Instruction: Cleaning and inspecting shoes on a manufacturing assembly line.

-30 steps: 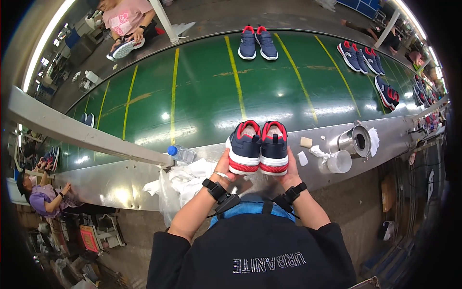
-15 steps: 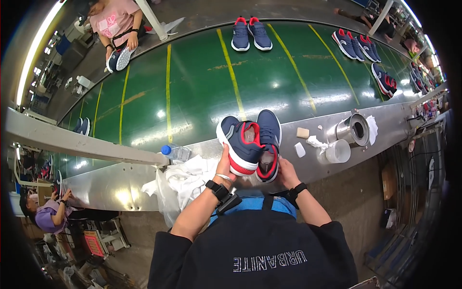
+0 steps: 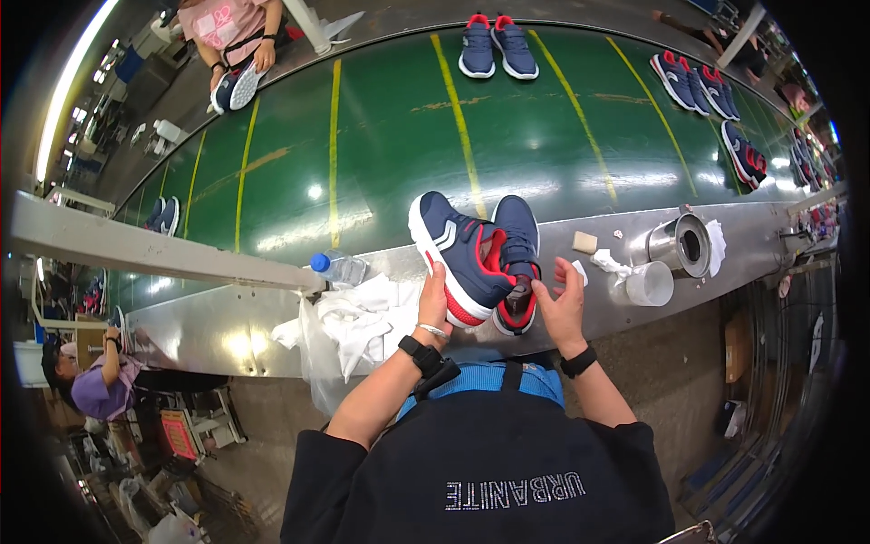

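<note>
My left hand (image 3: 436, 304) is closed round the heel of a navy sneaker (image 3: 462, 263) with red lining and a white and red sole, tilted so its side shows. Right beside it is the mating sneaker (image 3: 517, 231), toe pointing away, partly covered by the first one; what bears its weight is hidden. Over by that second shoe's heel is my right hand (image 3: 564, 313), fingers raised and apart, the thumb close to the collar. Whether the thumb touches the shoe I cannot tell.
Beyond the metal ledge (image 3: 381, 335) runs a green conveyor belt (image 3: 381, 136) carrying several sneakers. White cloths (image 3: 381, 317) and a blue-capped bottle (image 3: 340, 267) lie left; a metal can (image 3: 675, 245) and plastic cup (image 3: 648, 284) stand right. A co-worker (image 3: 227, 36) handles a shoe across the belt.
My right hand has loosened from the second sneaker and its fingers have spread. The left-hand sneaker has rolled to show more of its side. The whole view has shifted slightly.
</note>
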`<state>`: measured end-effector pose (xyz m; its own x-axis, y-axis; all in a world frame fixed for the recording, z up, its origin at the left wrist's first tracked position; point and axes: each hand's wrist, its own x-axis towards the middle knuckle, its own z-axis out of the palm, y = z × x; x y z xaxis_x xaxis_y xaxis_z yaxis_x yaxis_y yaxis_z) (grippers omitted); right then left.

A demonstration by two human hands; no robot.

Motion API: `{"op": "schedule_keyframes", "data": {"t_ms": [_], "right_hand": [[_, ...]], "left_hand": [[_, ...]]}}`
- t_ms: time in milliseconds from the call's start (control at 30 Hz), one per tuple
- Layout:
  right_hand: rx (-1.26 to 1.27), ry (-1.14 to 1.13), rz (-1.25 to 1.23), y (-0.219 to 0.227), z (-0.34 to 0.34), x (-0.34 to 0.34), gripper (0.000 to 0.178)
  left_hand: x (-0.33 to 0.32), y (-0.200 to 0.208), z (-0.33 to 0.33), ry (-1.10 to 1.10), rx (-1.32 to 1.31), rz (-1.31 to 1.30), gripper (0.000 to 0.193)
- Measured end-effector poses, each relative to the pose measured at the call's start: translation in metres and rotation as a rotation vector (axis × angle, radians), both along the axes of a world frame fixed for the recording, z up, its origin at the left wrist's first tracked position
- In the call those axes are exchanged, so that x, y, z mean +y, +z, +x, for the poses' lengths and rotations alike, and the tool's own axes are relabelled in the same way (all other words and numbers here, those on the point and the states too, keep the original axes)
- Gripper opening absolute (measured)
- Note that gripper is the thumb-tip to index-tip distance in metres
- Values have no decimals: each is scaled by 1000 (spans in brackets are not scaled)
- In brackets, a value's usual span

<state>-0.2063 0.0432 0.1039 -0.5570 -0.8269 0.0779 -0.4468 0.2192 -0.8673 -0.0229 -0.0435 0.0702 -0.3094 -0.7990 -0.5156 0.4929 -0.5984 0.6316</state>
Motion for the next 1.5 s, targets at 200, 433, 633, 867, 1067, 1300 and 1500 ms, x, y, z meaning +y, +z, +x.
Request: {"op": "schedule_keyframes", "data": {"t_ms": [200,433,633,867,1067,1300,1500], "right_hand": [[-770,198,189,-71,-17,7,83],[-980,191,468,-47,-44,-17,52],[-1336,148,455,-1,-55,-43,36],[-1320,172,538,9,-60,-45,37],[-1268,169,417,-10,-57,-25,32],[-193,185,359,-69,-16,3,56],[-670,133,371,-56,-23,9,37]], "left_hand": [[-9,15,7,5,91,136,56],[-35,45,20,-87,203,374,55],[-45,57,18,-117,299,405,53],[-50,54,16,-186,329,413,54],[-29,3,24,-218,339,292,44],[9,-58,15,-449,-961,-586,99],[3,-84,40,-420,-605,-272,57]]}}
